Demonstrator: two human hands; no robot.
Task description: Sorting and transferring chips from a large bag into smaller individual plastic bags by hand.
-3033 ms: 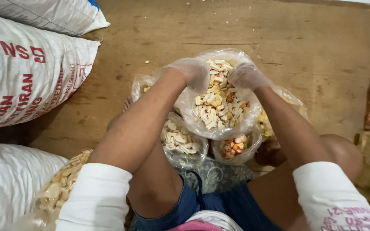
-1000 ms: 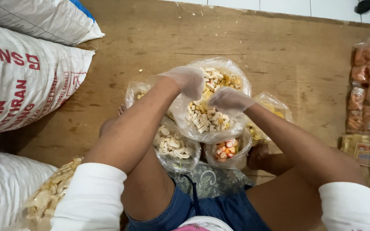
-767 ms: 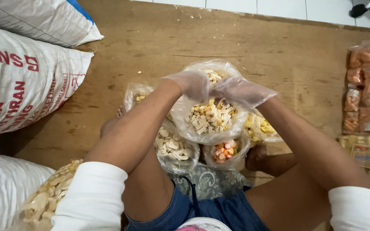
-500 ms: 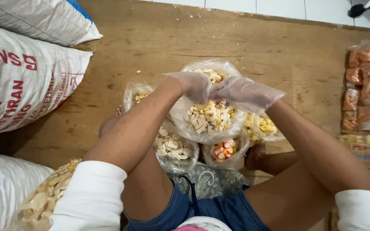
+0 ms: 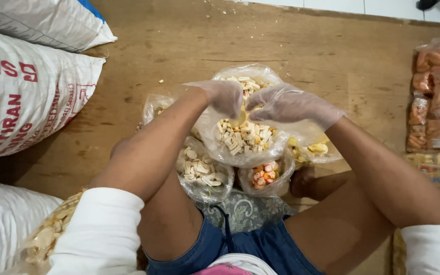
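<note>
Both my hands wear thin clear plastic gloves. My left hand (image 5: 223, 95) and my right hand (image 5: 287, 105) meet over a clear plastic bag of pale cracker pieces (image 5: 244, 138), pinching its upper part between them. The bag hangs above my lap. Below it sit a bag of pale chips (image 5: 200, 171), a small bag of orange and white pieces (image 5: 264, 175) and a bag of yellow pieces (image 5: 315, 149). Another bag (image 5: 156, 106) shows behind my left forearm.
Large white woven sacks (image 5: 24, 89) lie on the left of the brown wooden floor (image 5: 332, 56). Packed bags of orange snacks (image 5: 436, 97) are stacked at the right edge. A clear bag of pale chips (image 5: 47, 237) rests at my lower left.
My hands have come together at the top of the cracker bag, the right hand moving over it. The bag's mouth has been gathered and its contents have settled lower.
</note>
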